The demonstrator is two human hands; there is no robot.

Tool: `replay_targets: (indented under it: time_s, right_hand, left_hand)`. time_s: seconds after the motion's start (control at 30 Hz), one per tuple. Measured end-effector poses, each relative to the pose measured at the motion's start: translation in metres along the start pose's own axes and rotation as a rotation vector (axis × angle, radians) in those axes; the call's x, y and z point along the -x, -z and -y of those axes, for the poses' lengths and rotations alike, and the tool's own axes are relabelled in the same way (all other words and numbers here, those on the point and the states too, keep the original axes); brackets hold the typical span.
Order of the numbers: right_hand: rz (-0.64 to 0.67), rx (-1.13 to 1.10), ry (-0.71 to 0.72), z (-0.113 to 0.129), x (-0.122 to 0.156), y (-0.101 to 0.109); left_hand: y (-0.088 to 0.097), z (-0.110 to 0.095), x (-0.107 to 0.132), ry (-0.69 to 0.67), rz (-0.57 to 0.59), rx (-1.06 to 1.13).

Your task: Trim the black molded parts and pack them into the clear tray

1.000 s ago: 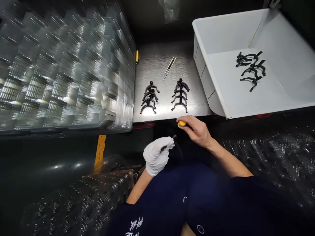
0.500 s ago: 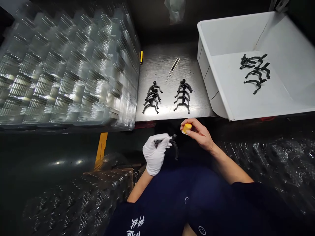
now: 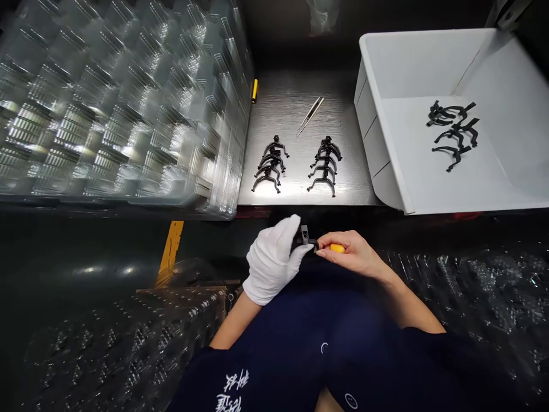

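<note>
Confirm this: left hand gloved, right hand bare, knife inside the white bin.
Wrong about the knife: the head view shows it on the metal tabletop, outside the white bin. The left hand is indeed gloved and the right hand bare.

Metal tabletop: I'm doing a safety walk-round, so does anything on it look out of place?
Perhaps: a slim cutter lies loose and slantwise beyond the two rows of black parts, with what looks like its blade end pointing toward the left row. Nothing there looks spilled or damaged.
</note>
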State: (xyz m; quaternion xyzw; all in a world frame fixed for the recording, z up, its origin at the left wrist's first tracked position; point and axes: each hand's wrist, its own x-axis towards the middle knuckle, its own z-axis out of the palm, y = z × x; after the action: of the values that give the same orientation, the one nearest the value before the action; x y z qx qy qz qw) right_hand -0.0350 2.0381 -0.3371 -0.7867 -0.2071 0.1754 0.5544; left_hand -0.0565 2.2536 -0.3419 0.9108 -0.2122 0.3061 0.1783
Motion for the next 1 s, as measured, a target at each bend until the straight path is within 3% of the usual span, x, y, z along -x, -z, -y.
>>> replay_targets:
  time_s: [0.1, 0.2, 0.27, 0.33, 0.47, 0.57, 0.67, 0.73, 0.83, 0.93, 1.0]
  right_hand:
    - [-0.003, 0.008, 0.059, -0.005, 0.002, -0.003]
    - [-0.027, 0.082, 0.143, -0.008, 0.001, -0.007]
    - [-0.036, 0.110, 0.176, -0.009, 0.000, -0.008]
    - [-0.038, 0.105, 0.176, -0.009, 0.000, -0.008]
    - [-0.035, -0.008, -0.033, -0.011, 0.003, -0.007]
    - [-0.015, -0.186, -0.266, -0.014, 0.006, -0.008]
    - [-0.018, -0.219, -0.307, -0.015, 0.007, -0.011]
    - [-0.073, -0.116, -0.214, -0.012, 0.007, -0.013]
    - [-0.239, 0.071, -0.030, -0.006, 0.004, -0.011]
    - [-0.349, 0.171, 0.046, -0.002, -0.001, -0.005]
    - [-0.346, 0.204, 0.076, 0.001, -0.004, -0.002]
  left_hand:
    - [0.004, 0.002, 0.005, 0.067, 0.138, 0.191]
    - [0.005, 0.004, 0.009, 0.124, 0.169, 0.366]
    - [0.006, 0.004, 0.010, 0.223, 0.204, 0.541]
    - [0.008, 0.005, 0.009, 0.406, 0.301, 0.821]
    - [0.014, 0.008, 0.003, 0.906, 0.531, 1.443]
    - [0.016, 0.008, -0.001, 1.110, 0.589, 1.619]
    - [0.012, 0.006, 0.001, 1.065, 0.591, 1.518]
    - [0.004, 0.007, 0.003, 0.901, 0.517, 1.287]
    - [-0.011, 0.019, -0.006, 0.616, 0.307, 0.831]
    - [-0.027, 0.044, -0.044, 0.472, 0.117, 0.390]
    - [-0.041, 0.065, -0.082, 0.451, 0.123, 0.194]
